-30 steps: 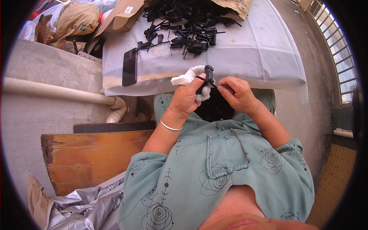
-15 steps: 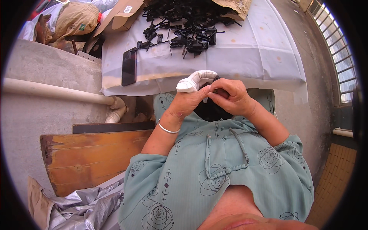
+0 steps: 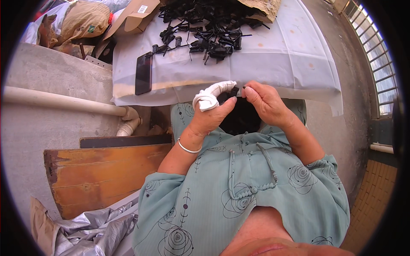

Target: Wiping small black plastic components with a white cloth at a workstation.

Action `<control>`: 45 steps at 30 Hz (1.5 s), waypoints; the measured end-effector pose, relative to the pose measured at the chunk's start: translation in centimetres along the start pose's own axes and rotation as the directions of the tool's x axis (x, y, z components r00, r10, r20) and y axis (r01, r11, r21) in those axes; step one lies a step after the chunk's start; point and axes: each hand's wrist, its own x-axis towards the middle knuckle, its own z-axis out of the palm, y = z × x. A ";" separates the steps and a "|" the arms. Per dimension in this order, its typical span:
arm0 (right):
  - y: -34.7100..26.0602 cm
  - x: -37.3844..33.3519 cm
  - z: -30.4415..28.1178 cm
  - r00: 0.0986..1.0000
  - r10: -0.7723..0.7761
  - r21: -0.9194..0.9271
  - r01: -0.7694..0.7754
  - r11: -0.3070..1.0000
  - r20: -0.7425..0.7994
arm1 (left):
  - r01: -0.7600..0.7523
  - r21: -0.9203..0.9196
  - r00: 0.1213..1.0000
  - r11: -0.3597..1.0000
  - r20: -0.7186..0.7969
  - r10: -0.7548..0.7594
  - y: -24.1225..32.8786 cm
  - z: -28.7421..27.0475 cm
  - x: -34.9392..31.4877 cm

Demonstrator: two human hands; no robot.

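Observation:
My left hand (image 3: 211, 119) is closed in front of the table's near edge, its index finger side wrapped in white cloth (image 3: 213, 91). Between its thumb and the wrapped finger sits a small black plastic part (image 3: 234, 91), mostly hidden by the hand. Just to the right, my right hand (image 3: 267, 104) pinches a tiny dark piece (image 3: 244, 88) between thumb and forefinger; its exact kind is too small to tell. A narrow gap separates the two hands. Beyond them, a heap of similar black plastic parts (image 3: 215, 38) with thin prongs lies on the table.
A white sheet covers the table (image 3: 290, 64). On its left lies a dark phone (image 3: 144, 73), with a cardboard box (image 3: 136, 16) and a brown bag (image 3: 85, 23) farther back. At left are a pale pipe (image 3: 64, 101), a wooden board (image 3: 106, 175) and silver sheeting (image 3: 96, 232).
My hands were touching and are now apart. The right hand has drawn slightly right with the tiny dark piece, and the black part in the left hand has come into sight.

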 end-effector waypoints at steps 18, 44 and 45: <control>2.7 0.2 1.5 0.992 0.089 0.240 -0.108 0.965 0.090 | -0.137 0.193 0.983 0.971 -0.093 0.158 -0.3 0.2 0.7; -0.7 0.5 -0.5 0.974 0.069 -0.076 -0.053 0.996 0.216 | 0.155 -0.319 0.970 0.935 0.229 -0.082 0.4 -0.9 -0.5; -1.0 0.4 -0.5 0.967 0.055 -0.113 -0.027 0.993 0.249 | 0.167 -0.339 0.966 0.926 0.244 -0.085 0.3 -1.1 -0.6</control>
